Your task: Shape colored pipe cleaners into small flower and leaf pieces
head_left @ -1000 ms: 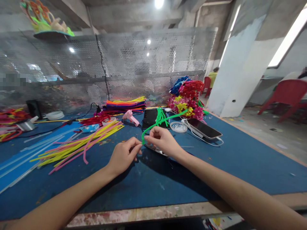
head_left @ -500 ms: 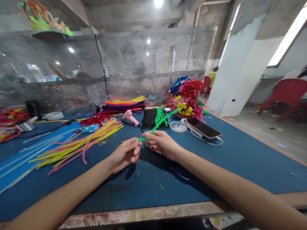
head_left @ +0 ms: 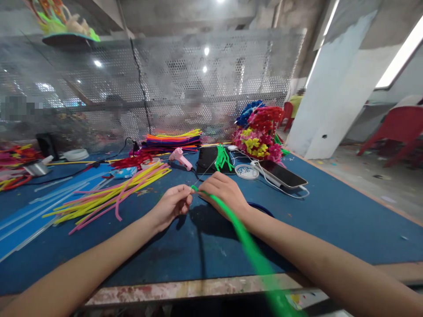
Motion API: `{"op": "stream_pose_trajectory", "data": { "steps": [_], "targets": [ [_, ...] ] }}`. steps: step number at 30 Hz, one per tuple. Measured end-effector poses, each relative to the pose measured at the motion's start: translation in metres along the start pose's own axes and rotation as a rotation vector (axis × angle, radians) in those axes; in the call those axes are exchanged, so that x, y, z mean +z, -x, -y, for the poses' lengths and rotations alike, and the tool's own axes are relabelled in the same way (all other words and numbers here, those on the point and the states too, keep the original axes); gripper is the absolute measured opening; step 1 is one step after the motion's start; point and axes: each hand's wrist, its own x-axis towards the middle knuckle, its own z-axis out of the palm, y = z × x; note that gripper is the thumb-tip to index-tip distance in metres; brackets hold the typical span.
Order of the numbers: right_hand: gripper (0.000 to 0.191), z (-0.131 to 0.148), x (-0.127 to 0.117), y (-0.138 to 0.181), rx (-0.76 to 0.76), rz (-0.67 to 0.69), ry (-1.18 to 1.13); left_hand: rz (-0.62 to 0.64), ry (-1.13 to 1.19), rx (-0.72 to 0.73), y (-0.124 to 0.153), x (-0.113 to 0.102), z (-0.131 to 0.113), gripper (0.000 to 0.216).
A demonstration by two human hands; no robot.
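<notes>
A green pipe cleaner (head_left: 236, 224) runs between my two hands above the table. My left hand (head_left: 173, 204) is closed, its thumb and fingertips pinching the short end. My right hand (head_left: 224, 193) lies just beside it, back upward, with its fingers closed around the same stem. From there the long part sweeps over my right wrist towards the camera, blurred by motion. A thin wire or thread (head_left: 204, 171) slants up from near the fingertips. Behind the right hand, a bundle of short green pipe cleaner pieces (head_left: 224, 158) rests on a black flat object (head_left: 206, 156).
Yellow and pink pipe cleaners (head_left: 132, 189) lie at the left. A pink glue gun (head_left: 180, 157) stands behind my hands. At the right are a shallow white dish (head_left: 246, 171), a phone (head_left: 280, 173) with a cable, and colourful pipe-cleaner flowers (head_left: 259, 132). A perforated metal panel (head_left: 172, 88) rises behind.
My right hand has turned over, palm down. The pipe cleaner's long end has swung from pointing away to pointing towards the camera. My left hand keeps its pinch.
</notes>
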Motion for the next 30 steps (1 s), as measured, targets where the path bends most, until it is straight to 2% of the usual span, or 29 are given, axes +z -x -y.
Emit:
{"op": "stream_pose_trajectory", "data": {
  "steps": [3,5,6,11,16,18,20,23,26,28,30],
  "targets": [
    [0.017,-0.004,-0.004,-0.001,-0.363,0.008,0.273,-0.027,-0.23,0.031,-0.001,-0.003,0.001,0.024],
    [0.019,-0.006,-0.005,-0.003,-0.431,0.03,0.269,-0.021,-0.413,0.098,0.0,-0.004,-0.001,0.026],
    [0.019,-0.006,-0.005,-0.004,-0.374,0.047,0.235,-0.017,-0.505,0.141,0.001,-0.003,-0.002,0.026],
    [0.017,-0.007,0.0,-0.005,0.201,0.08,-0.105,-0.037,-0.869,0.342,0.008,0.004,-0.006,0.019],
    [0.017,-0.007,0.004,-0.003,0.41,0.03,-0.415,-0.067,-1.085,0.465,0.014,0.008,-0.002,0.019],
    [0.033,-0.006,0.002,-0.003,0.443,0.019,-0.459,-0.062,-1.132,0.493,0.015,0.008,-0.001,0.019],
    [0.036,-0.005,0.0,-0.003,0.416,0.031,-0.422,-0.068,-1.141,0.502,0.015,0.008,0.0,0.019],
    [0.013,-0.003,-0.006,-0.004,0.239,0.083,-0.256,-0.087,-1.113,0.487,0.015,0.007,-0.001,0.02],
    [0.018,-0.002,-0.01,-0.004,0.077,0.107,-0.102,-0.111,-1.075,0.47,0.015,0.006,-0.003,0.019],
    [0.011,-0.002,-0.01,-0.003,0.026,0.124,-0.031,-0.133,-1.051,0.472,0.016,0.006,-0.004,0.017],
    [0.014,-0.004,-0.008,-0.002,-0.007,0.134,0.02,-0.141,-1.044,0.478,0.016,0.007,-0.005,0.017]
  ]
}}
